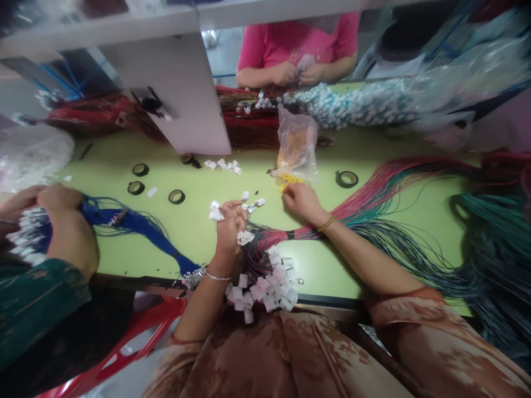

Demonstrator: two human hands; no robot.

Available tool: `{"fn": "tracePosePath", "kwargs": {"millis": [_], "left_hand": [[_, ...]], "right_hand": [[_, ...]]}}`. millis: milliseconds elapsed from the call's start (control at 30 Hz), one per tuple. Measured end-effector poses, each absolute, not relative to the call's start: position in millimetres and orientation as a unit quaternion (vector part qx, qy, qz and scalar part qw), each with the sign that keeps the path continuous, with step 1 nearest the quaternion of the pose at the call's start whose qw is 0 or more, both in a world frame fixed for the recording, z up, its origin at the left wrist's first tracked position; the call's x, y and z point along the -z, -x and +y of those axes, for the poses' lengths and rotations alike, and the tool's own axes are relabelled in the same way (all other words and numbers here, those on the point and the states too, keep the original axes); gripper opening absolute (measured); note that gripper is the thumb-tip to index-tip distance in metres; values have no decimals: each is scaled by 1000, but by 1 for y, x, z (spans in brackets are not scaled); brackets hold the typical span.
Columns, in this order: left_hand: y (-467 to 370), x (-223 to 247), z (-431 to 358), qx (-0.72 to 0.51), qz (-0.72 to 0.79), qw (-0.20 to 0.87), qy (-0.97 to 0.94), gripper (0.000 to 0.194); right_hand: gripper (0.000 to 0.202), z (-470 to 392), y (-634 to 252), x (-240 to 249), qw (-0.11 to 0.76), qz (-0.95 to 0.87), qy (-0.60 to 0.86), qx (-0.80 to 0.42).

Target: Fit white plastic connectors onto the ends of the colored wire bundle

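My left hand (230,228) is closed around wires that end in white plug connectors (216,211); several more connectors stick out beside its fingers. My right hand (302,200) is at a pile of small yellow pieces (289,179), fingertips pinched down into it; whether a piece is between them is hidden. Behind the pile lies a clear plastic bag (297,145) with more yellow-orange pieces inside. A bundle of pink, green and dark wires (357,204), bound with black tape, runs under my right forearm. Its white connectors (269,284) hang in a cluster at the table edge.
Black tape rolls (347,178) and loose white connectors (223,165) lie on the green table (194,221). At left, a co-worker's hands (60,199) hold a blue wire bundle (136,221). Across the table sits a person in pink (290,50), behind wires with white-and-blue connectors (352,108).
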State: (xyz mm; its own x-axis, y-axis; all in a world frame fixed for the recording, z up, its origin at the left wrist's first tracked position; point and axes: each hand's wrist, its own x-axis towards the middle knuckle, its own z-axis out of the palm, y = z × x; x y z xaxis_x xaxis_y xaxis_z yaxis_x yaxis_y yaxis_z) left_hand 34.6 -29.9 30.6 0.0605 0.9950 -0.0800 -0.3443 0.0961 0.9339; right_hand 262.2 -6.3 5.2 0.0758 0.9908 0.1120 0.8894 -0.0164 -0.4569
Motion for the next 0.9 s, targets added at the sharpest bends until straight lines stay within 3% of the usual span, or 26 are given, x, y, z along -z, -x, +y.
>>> {"fn": "tracePosePath", "kwargs": {"millis": [200,333,433,500,733,900], "left_hand": [[-26,-27,-21,-422,461,659,-418,87],[-24,-23,-22,-435,482,580,-492,83],[-24,-24,-29,-417,485,494,-589,73],[-23,-25,-33,-378,480,448,-652,64],[-19,-19,-31,-239,440,273,-822,26],[-19,-21,-29,-278,386,331,-815,18]], "right_hand": [[15,-2,-255,3,194,-658,718,-116],[7,-6,-260,1,349,-625,678,-168],[9,-11,-256,-11,495,-549,600,-307],[18,-17,-246,-26,544,-507,532,-405],[24,-38,-197,-71,502,-501,352,-611],[19,-35,-188,-63,472,-487,351,-646]]}}
